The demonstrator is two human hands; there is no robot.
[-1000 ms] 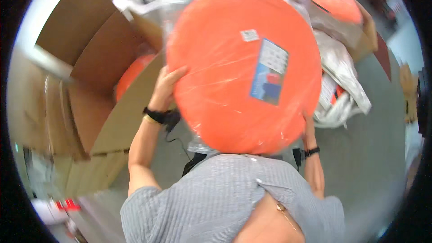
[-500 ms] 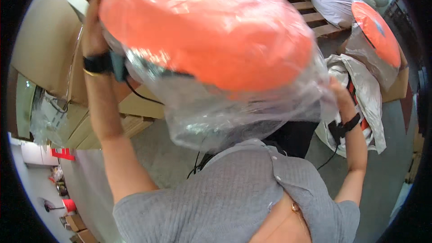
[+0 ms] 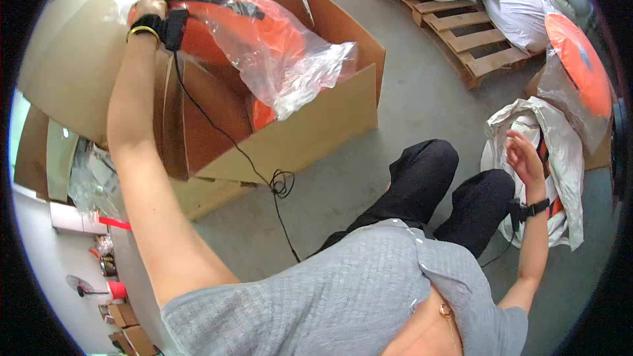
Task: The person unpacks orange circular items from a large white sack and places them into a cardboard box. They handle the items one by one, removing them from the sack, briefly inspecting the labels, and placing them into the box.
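Observation:
An orange rounded item (image 3: 283, 23) with a black stripe, wrapped in clear plastic, leans inside a large open cardboard box (image 3: 330, 109). My left hand (image 3: 150, 6) is closed on its upper left edge, at the far left of the box. The loose end of the plastic bag (image 3: 297, 82) hangs over the box's near wall. To the right, my right hand (image 3: 525, 158) is raised with loosely bent fingers apart, and nothing is in it. Below and behind it stands an open white sack (image 3: 570, 198) with orange and black material inside.
At the far right, a similar orange bagged item (image 3: 577, 59) rests on a carton. White sacks (image 3: 514, 10) lie on a wooden pallet (image 3: 461, 33) at the back. A black cable (image 3: 280, 188) runs from my left wrist past the box. Clear plastic-wrapped things (image 3: 95, 175) sit left of the box.
The orange item has gone from between both hands, up in front of me, down into the cardboard box. My right hand has let go of the plastic; my left still grips the item.

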